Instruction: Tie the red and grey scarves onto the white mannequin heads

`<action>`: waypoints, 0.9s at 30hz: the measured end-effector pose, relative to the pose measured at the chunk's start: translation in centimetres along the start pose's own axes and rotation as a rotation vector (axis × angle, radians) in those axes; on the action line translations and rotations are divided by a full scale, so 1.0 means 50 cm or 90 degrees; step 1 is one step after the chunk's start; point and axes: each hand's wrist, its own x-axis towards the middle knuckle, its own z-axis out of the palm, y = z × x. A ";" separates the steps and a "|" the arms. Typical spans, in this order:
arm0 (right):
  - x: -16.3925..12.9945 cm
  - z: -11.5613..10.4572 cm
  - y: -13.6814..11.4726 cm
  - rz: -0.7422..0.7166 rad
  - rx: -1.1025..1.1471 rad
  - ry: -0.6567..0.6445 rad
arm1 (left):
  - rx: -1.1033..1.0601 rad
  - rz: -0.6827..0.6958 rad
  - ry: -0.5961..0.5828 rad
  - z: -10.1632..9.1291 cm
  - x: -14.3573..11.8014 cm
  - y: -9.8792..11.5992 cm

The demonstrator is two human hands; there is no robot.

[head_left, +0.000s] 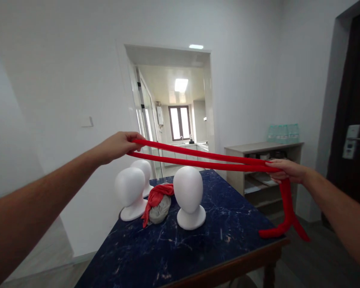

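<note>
A long red strip of cloth, like a narrow scarf (195, 153), is stretched as a doubled loop between my hands above the table. My left hand (123, 143) pinches the looped end at the left. Farther right and a little lower, my right hand (285, 170) grips both strands together. Below it the loose ends hang and spread, one reaching over the table's right corner. Under the stretched cloth stands a white foam mannequin head (188, 192), upright. Two more, a nearer white head (129, 190) and a partly hidden rear head (144, 174), stand at the left.
Between the heads lie a crumpled coral-red cloth (158, 196) and a grey cloth (160, 211). The dark blue marbled table (228, 224) has a wooden edge. Behind it on the right, a shelf unit (258, 148) carries bottles (283, 133). A doorway opens to a kitchen.
</note>
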 end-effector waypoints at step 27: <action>0.344 0.182 0.194 -0.205 0.258 0.216 | 0.251 -0.157 -0.200 0.311 0.100 -0.244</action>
